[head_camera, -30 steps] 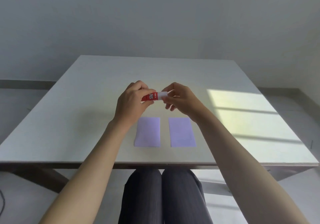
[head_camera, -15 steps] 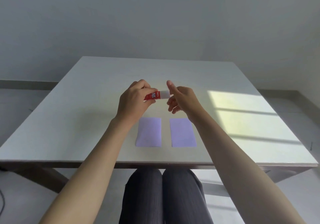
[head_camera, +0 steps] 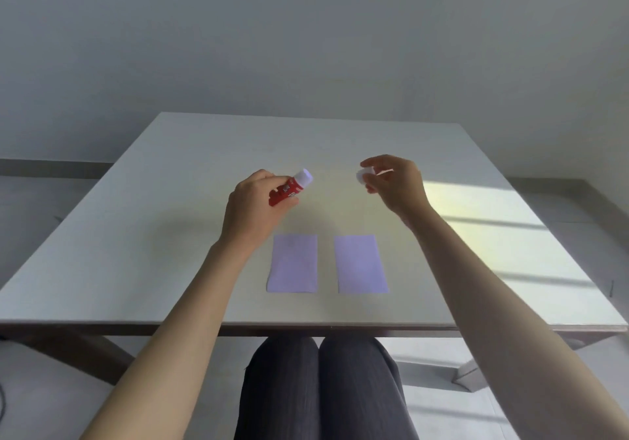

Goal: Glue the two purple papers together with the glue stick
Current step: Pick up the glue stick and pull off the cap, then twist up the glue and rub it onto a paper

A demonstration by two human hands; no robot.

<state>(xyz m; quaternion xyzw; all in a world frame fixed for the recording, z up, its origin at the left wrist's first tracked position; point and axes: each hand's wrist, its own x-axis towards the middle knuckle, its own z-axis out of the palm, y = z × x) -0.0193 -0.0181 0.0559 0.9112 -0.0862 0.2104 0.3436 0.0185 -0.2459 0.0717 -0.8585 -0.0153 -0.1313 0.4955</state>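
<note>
Two purple papers lie side by side near the table's front edge: the left paper (head_camera: 293, 263) and the right paper (head_camera: 360, 263), a narrow gap between them. My left hand (head_camera: 253, 210) holds the red glue stick (head_camera: 289, 188) above the table, its uncapped white end pointing up and to the right. My right hand (head_camera: 396, 182) is apart from it, further right, pinching the small white cap (head_camera: 364, 176) between thumb and fingers. Both hands hover beyond the papers.
The white table (head_camera: 153, 235) has a patch of sunlight on its right side. My legs in dark trousers show under the front edge. A grey wall stands behind the table.
The cap has come off the glue stick. My right hand has moved right with the cap, and my left hand has tilted the stick's open end upward.
</note>
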